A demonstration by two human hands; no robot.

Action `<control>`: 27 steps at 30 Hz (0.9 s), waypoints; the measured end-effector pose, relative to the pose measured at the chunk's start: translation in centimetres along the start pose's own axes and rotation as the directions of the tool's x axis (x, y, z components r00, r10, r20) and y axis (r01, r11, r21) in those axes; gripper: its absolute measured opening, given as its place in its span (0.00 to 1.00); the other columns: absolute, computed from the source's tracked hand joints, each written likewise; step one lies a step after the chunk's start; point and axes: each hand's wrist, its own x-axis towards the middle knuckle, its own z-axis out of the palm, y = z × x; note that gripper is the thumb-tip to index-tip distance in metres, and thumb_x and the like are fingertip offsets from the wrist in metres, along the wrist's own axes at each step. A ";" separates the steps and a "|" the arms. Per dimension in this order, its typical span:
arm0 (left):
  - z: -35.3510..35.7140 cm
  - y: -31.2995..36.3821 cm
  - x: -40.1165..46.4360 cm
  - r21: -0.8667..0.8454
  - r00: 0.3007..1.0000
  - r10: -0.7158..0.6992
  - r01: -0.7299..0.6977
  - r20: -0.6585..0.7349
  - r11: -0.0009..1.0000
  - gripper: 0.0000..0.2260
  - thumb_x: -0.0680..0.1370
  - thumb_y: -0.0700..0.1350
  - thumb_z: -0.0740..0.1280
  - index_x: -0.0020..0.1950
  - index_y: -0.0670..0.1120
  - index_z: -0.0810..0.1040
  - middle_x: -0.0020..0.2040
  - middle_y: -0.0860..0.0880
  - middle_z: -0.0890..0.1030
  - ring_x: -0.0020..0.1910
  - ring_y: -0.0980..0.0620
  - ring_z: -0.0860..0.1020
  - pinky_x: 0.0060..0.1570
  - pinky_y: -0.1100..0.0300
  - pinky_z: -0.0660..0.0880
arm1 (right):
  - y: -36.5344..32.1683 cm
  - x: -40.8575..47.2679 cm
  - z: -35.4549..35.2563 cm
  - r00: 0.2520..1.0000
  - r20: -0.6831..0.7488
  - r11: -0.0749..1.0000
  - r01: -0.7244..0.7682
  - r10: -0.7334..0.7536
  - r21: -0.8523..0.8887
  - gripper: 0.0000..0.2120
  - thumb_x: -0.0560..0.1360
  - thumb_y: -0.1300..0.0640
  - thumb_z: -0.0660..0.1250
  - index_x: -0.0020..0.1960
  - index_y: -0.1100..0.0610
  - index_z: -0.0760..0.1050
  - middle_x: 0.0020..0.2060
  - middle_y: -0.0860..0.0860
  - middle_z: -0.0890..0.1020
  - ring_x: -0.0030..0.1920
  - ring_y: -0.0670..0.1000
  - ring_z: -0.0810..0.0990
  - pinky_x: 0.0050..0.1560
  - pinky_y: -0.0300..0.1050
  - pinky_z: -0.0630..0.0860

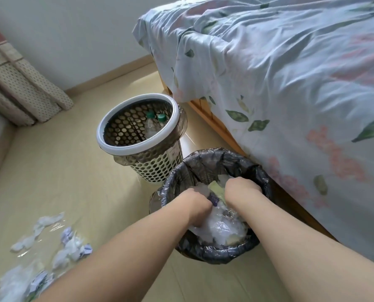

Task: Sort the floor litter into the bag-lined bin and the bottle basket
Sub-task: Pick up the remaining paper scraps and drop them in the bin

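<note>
We are kneeling or bending over the floor [77, 175] beside a bed [290, 83], looking down at our two bare arms. Both hands are reaching into the bin [205, 251], a dark, bag-lined tub standing close to the bed's side. The left hand [195, 205] is curling its fingers down into a wad of clear plastic and paper [221, 225]; the right hand [245, 188] is pressing into the same heap, but its fingers are hidden, so we cannot tell how far they are closing. The bin is looking fairly full.

Just beyond the bin, touching or nearly so, the basket [157, 168] is holding at least two bottles [157, 123] with green caps.

Judging by this, we are partway through. A scatter of litter [50, 247], crumpled wrappers and paper scraps, is lying on the floor to our left, well apart from the bin and waiting to be gathered. We are seeing no loose bottles there.
</note>
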 end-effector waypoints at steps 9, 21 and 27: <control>-2.5 -3.3 -7.1 -0.041 0.962 -0.045 0.035 -0.271 0.999 0.15 0.73 0.40 0.62 0.59 0.47 0.77 0.53 0.49 0.78 0.54 0.46 0.72 0.52 0.55 0.66 | -3.3 -3.5 -5.7 0.976 -0.216 0.997 0.052 -0.039 0.054 0.17 0.74 0.62 0.61 0.62 0.59 0.74 0.59 0.57 0.77 0.59 0.60 0.77 0.56 0.50 0.76; 12.5 -17.4 -22.5 -0.354 0.769 -0.507 0.383 -0.389 0.853 0.15 0.80 0.48 0.56 0.63 0.49 0.74 0.59 0.48 0.77 0.59 0.45 0.74 0.58 0.53 0.70 | -25.9 -7.7 -0.6 0.770 -0.401 0.854 0.517 -0.495 -0.062 0.16 0.76 0.59 0.59 0.63 0.58 0.71 0.59 0.56 0.75 0.60 0.58 0.73 0.59 0.50 0.72; 28.5 -26.1 -31.5 -0.594 0.699 -0.702 0.510 -0.134 0.622 0.14 0.80 0.47 0.55 0.61 0.48 0.75 0.60 0.47 0.76 0.59 0.45 0.74 0.57 0.54 0.70 | -41.8 -9.4 6.4 0.731 -0.239 0.748 0.663 -0.639 0.028 0.20 0.77 0.57 0.59 0.69 0.55 0.68 0.64 0.52 0.73 0.63 0.52 0.73 0.57 0.42 0.69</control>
